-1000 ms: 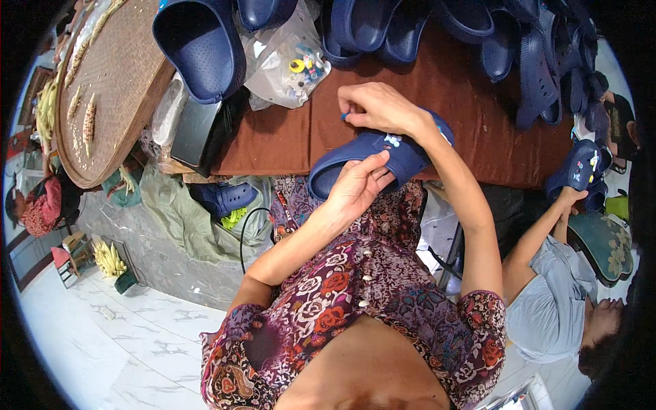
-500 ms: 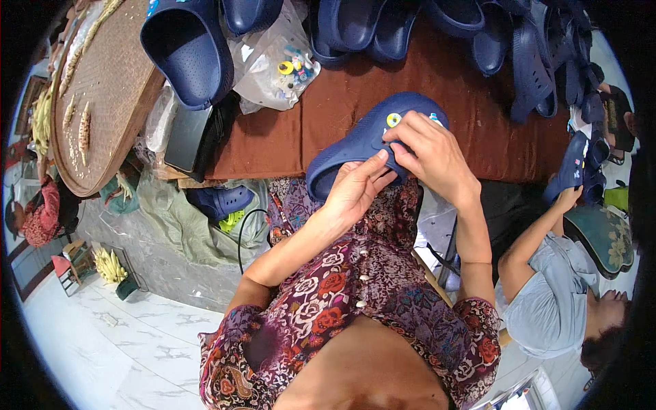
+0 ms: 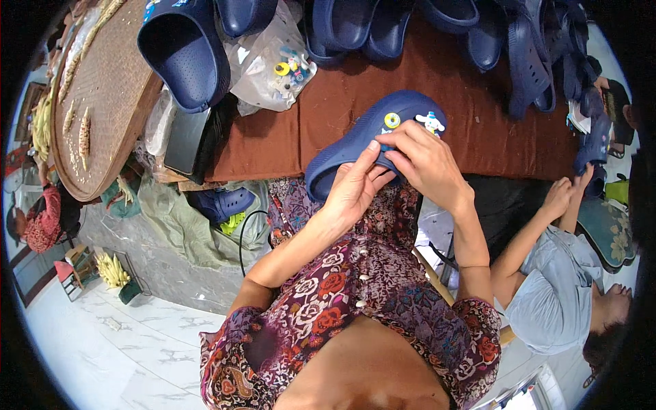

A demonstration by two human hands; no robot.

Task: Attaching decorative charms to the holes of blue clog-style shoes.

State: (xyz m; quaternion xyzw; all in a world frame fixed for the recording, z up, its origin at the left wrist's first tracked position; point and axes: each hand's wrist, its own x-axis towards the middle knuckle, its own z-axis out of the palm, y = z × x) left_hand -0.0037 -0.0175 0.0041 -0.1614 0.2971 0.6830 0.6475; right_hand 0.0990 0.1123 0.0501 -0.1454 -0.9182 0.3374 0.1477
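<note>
Navy clog [image 3: 355, 147] gripped between left hand [image 3: 355, 188], right hand [image 3: 427, 164].

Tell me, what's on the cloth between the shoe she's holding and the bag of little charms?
Nothing: the head view shows only bare brown cloth between the navy clog and the clear charm bag.

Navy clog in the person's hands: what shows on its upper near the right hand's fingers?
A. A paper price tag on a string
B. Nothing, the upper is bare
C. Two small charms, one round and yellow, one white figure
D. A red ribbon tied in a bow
C. On the navy clog a round yellow charm and a white figure charm sit just above the right hand, while the left hand steadies the clog from below.
</note>
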